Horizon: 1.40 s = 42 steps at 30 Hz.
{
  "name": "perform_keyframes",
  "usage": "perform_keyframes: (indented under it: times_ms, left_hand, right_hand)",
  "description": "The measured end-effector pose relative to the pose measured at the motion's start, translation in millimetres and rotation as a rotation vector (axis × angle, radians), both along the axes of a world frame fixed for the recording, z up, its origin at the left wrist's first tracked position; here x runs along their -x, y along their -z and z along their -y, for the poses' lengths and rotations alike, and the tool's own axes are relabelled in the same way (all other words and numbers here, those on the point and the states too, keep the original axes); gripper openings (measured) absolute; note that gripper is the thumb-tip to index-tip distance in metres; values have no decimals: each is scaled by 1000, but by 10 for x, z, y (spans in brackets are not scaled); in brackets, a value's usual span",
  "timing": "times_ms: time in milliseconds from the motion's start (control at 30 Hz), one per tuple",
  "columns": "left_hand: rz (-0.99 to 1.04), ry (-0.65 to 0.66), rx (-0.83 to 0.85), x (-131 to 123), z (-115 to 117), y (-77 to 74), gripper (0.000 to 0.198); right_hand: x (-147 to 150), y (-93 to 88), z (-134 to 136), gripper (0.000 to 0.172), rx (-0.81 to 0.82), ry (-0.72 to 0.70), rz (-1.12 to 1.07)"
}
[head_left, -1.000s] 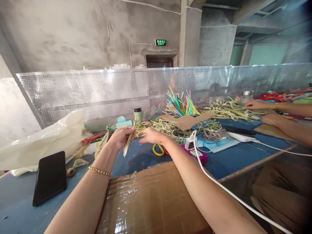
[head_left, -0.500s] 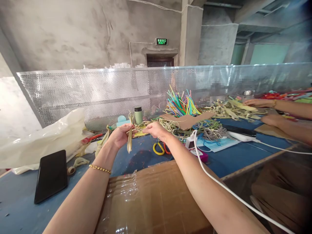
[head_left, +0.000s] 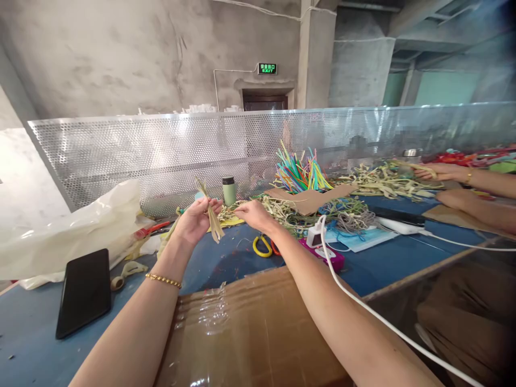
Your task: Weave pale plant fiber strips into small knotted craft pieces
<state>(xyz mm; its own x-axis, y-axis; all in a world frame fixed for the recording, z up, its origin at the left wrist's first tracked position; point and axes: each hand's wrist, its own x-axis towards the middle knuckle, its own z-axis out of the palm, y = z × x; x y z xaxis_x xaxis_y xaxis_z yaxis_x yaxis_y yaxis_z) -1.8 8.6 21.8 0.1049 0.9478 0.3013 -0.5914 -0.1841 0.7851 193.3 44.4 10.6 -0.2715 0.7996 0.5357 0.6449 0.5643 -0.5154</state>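
My left hand (head_left: 196, 219) pinches a bundle of dry, straw-coloured husk strips (head_left: 215, 227); they fan out below the fingers, and thin ends stick up above. To its right, my right hand (head_left: 258, 216) has thumb and fingertips pressed together at the edge of a pile of pale husk scraps (head_left: 278, 210). Whatever lies between those fingertips is too small to make out. Scissors with yellow and orange handles (head_left: 263, 246) lie just below my right wrist. A green bottle with a black lid (head_left: 229, 191) stands behind, between both hands.
A taped cardboard box (head_left: 250, 328) is beneath my forearms. A black tablet or phone (head_left: 84, 293) and plastic sheeting (head_left: 72, 231) lie left. Colourful pipe cleaners (head_left: 300, 171) stand behind. A white cable (head_left: 355, 298) crosses my right arm. At right, another person's hands (head_left: 443, 172) handle husks.
The husk bundle in my left hand has turned, its lower ends now fanned and swung right. My right hand has barely moved. The other person's hand has lifted a strip.
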Motion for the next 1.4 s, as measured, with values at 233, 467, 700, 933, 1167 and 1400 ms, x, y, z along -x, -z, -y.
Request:
perform_keyframes:
  times_ms: [233, 467, 700, 933, 1167, 1400]
  left_hand:
    - [13, 167, -169, -216, 366, -172, 15]
    - [83, 188, -192, -201, 314, -145, 13]
    - [122, 168, -214, -134, 203, -125, 11]
    - [69, 97, -111, 4, -4, -1, 10]
    - [107, 72, -71, 104, -98, 76, 9]
    - [113, 128, -141, -8, 25, -25, 11]
  right_hand:
    - [61, -73, 260, 50, 761, -649, -258]
    - [52, -64, 238, 41, 705, -784, -462]
    - [-59, -9, -24, 31, 424, -135, -578]
    - [-582, 99, -365, 34, 43, 427, -556]
    - [-443, 100, -282, 27, 86, 223, -434]
    - [-80, -57, 197, 42, 552, -483, -231]
